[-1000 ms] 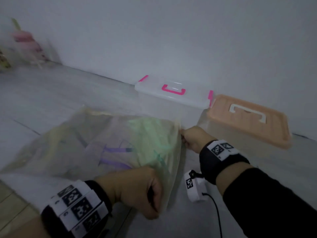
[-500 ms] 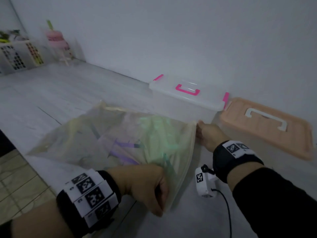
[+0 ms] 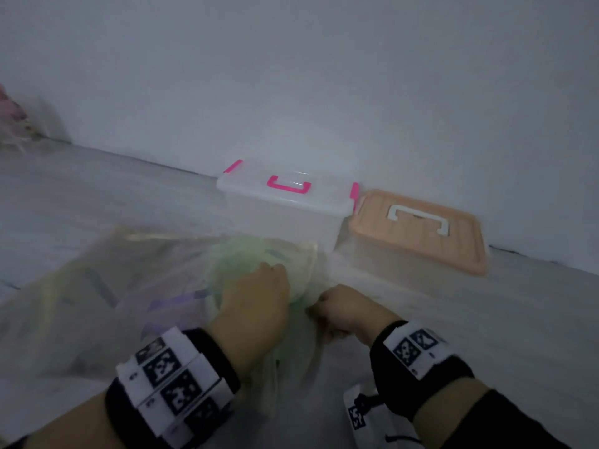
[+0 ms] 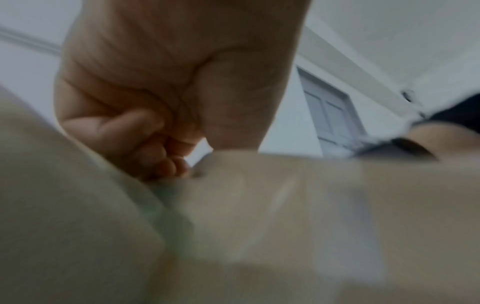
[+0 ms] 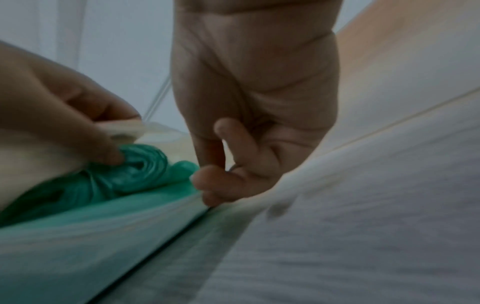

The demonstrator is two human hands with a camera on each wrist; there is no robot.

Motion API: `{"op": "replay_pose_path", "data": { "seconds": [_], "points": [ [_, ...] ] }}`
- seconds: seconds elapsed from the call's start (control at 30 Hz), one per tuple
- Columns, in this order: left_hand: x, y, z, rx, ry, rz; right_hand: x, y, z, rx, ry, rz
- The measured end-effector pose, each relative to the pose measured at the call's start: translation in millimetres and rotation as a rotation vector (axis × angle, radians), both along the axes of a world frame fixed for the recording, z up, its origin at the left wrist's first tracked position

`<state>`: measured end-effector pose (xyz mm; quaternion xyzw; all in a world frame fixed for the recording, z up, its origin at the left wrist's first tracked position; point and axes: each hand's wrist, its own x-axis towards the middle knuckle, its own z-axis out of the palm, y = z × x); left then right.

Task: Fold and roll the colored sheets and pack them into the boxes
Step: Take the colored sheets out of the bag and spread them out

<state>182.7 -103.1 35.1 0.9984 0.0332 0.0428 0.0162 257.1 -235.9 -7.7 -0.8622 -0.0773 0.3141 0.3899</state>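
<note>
Head view: both hands, left point(image 3: 259, 296) and right point(image 3: 343, 311), pinch the sheets point(image 3: 136, 286) on the floor before the clear box point(image 3: 285, 202); both boxes lidded, rolling barely begun, packing all left.

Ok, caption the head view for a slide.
Both hands, left and right, gather the sheet on the floor before two closed boxes, clear and orange-lidded.
</note>
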Motion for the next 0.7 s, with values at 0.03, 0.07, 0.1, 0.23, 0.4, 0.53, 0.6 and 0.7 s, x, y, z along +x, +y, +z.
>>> {"op": "replay_pose_path", "data": {
  "seconds": [0.03,0.07,0.1,0.23,0.4,0.53,0.6,0.7],
  "points": [
    [1,11,7,-0.062,-0.014,0.011,0,0,-1,-0.032,-0.015,0.006],
    [2,21,15,-0.132,-0.014,0.037,-1,0,0,-0.053,-0.026,0.009],
    [2,32,22,-0.207,0.003,0.062,-1,-1,0,-0.063,-0.034,0.013],
    [2,67,40,-0.489,0.085,0.104,-6,-11,4,-0.074,-0.070,-0.003],
    [14,62,37,-0.496,0.098,0.005,-10,-51,20,-0.152,-0.153,-0.122],
    [15,11,25,-0.424,0.173,-0.226,-24,-98,27,-0.319,-0.166,-0.277],
    [13,-5,16,-0.429,0.171,-0.291,-33,-114,31,-0.382,-0.260,-0.385],
    [10,-14,7,-0.521,0.106,-0.344,-42,-118,42,-0.190,-0.564,-0.522]
  ]
}}
